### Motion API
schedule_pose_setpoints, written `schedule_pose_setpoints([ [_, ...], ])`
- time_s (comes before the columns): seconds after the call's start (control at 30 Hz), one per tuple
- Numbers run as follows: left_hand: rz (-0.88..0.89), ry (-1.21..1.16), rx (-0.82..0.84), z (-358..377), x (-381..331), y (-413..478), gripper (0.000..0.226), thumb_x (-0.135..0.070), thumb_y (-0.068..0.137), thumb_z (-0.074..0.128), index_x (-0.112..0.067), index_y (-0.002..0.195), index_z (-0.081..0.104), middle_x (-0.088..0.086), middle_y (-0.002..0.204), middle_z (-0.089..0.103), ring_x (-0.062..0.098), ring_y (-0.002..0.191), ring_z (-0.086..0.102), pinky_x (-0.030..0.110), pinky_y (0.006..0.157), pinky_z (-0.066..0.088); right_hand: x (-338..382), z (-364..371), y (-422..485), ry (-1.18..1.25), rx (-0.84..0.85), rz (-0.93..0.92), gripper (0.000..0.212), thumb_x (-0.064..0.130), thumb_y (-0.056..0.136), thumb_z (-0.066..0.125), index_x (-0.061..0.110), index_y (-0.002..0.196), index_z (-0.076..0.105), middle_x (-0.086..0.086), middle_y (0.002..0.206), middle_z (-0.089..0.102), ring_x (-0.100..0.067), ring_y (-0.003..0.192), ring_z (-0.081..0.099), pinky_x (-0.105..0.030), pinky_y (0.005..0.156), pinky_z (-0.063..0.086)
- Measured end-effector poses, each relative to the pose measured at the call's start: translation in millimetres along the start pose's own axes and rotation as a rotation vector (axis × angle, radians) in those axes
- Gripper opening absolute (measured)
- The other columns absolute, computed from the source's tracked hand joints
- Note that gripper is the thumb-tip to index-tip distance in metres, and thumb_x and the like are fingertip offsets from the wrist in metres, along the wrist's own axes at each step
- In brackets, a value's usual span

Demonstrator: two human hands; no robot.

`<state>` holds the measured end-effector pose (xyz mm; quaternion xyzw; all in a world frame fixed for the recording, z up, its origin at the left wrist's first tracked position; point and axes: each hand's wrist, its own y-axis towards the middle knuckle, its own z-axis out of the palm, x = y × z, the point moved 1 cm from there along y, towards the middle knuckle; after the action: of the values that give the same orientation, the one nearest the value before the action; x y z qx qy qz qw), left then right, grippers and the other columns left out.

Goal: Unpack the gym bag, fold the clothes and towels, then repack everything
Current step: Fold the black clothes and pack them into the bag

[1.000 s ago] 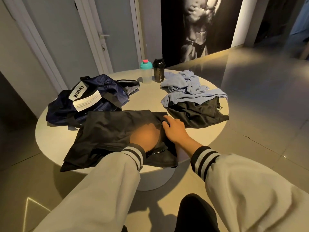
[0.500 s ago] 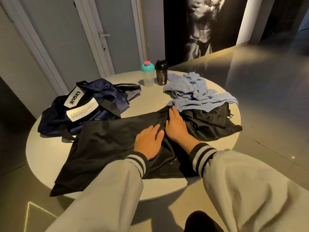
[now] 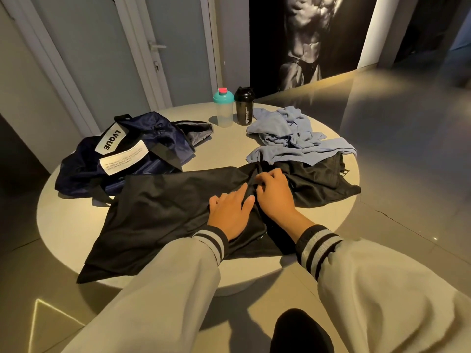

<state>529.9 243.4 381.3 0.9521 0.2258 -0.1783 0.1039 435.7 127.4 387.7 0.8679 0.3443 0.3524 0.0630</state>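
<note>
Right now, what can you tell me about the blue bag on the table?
The navy gym bag lies slumped on the left of the round table. Its fabric looks thin and shiny. It has a white label reading LVQUE, a white patch of tiny print and black straps. Its open end, grey inside, points toward the shaker bottles. The black garment lies against its near side.

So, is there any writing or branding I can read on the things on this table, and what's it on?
"LVQUE": on the white label on the navy gym bag.
Too small to read: lines of print on the white patch beside it.
Too blurred to read: white print on the black shaker bottle.
</note>
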Motion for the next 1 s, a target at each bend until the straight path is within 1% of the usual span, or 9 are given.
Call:
schedule_pose_setpoints([
  [0.07,0.022,-0.132,-0.011,-2,-4,-9,0.054,-0.05,0.106,0.031,-0.025,0.154,0.033,0.0,0.147,0.052,0.022,0.135,0.045,0.043,0.117,0.022,-2,-6,-18,0.015,0.015,0.044,0.024,0.017,0.099,0.051,0.014,0.12,0.061,-0.008,0.12,0.048,-0.029,0.1,0.057,-0.044,0.084,0.052],
  [0.13,0.088,-0.217,-0.131,-3,-7,-21,0.036,-0.044,0.103,0.047,-0.023,0.132,0.051,-0.003,0.133,0.057,0.024,0.126,0.047,0.034,0.107,0.033,-4,-11,-35,0.027,0.027,0.063,0.025,0.017,0.099,0.05,0.015,0.122,0.059,-0.007,0.12,0.049,-0.03,0.095,0.059,-0.042,0.081,0.052],
  [0.2,0.15,-0.152,-0.234,1,-8,-32,0.021,-0.045,0.097,0.057,-0.027,0.107,0.055,-0.009,0.113,0.054,0.019,0.112,0.044,0.029,0.093,0.031,-6,-14,-51,0.053,0.033,0.054,0.028,0.014,0.098,0.051,0.015,0.125,0.057,-0.007,0.12,0.05,-0.03,0.096,0.059,-0.042,0.08,0.051],
  [0.27,0.175,-0.038,-0.18,6,-9,-40,0.023,-0.055,0.094,0.056,-0.033,0.098,0.058,-0.013,0.108,0.049,0.015,0.106,0.038,0.03,0.091,0.026,-8,-17,-63,0.067,0.05,0.047,0.035,0.008,0.096,0.051,0.016,0.13,0.056,-0.008,0.123,0.05,-0.028,0.101,0.057,-0.041,0.083,0.051],
  [0.4,0.184,0.046,-0.069,11,-12,-51,0.033,-0.066,0.089,0.056,-0.038,0.107,0.062,-0.015,0.114,0.055,0.012,0.11,0.044,0.036,0.1,0.028,-12,-21,-79,0.082,0.111,0.063,0.05,-0.004,0.089,0.051,0.015,0.136,0.054,-0.008,0.133,0.05,-0.029,0.111,0.056,-0.036,0.091,0.048],
  [0.53,0.175,-0.017,-0.139,8,-21,-55,0.018,-0.046,0.096,0.06,-0.03,0.104,0.065,-0.01,0.106,0.065,0.018,0.103,0.055,0.035,0.097,0.038,-22,-24,-89,0.055,0.106,0.054,0.053,-0.004,0.089,0.054,0.014,0.139,0.054,-0.006,0.141,0.048,-0.027,0.119,0.055,-0.034,0.098,0.046],
  [0.73,0.058,-0.194,-0.191,10,-41,-51,0.014,-0.036,0.103,0.051,-0.025,0.111,0.054,-0.002,0.095,0.066,0.021,0.09,0.058,0.041,0.079,0.051,-22,-24,-88,0.161,0.021,0.148,0.038,0.028,0.107,0.038,0.019,0.141,0.051,-0.005,0.139,0.054,-0.023,0.121,0.055,-0.032,0.1,0.043],
  [0.93,0.282,-0.094,-0.054,17,-43,-55,0.006,-0.027,0.093,0.061,-0.023,0.098,0.061,-0.006,0.099,0.065,0.017,0.092,0.057,0.04,0.091,0.049,-18,-32,-66,0.178,0.148,0.15,0.047,0.049,0.102,0.031,0.04,0.147,0.039,-0.009,0.125,0.062,-0.034,0.12,0.052,-0.047,0.1,0.043],
  [1.0,0.285,-0.058,-0.088,18,-40,-58,0.012,-0.027,0.09,0.065,-0.02,0.099,0.062,-0.005,0.101,0.063,0.017,0.098,0.054,0.037,0.091,0.048,-13,-30,-56,0.07,0.234,0.159,0.042,0.046,0.102,0.034,0.041,0.142,0.048,-0.005,0.134,0.059,-0.036,0.126,0.045,-0.043,0.099,0.039],
])
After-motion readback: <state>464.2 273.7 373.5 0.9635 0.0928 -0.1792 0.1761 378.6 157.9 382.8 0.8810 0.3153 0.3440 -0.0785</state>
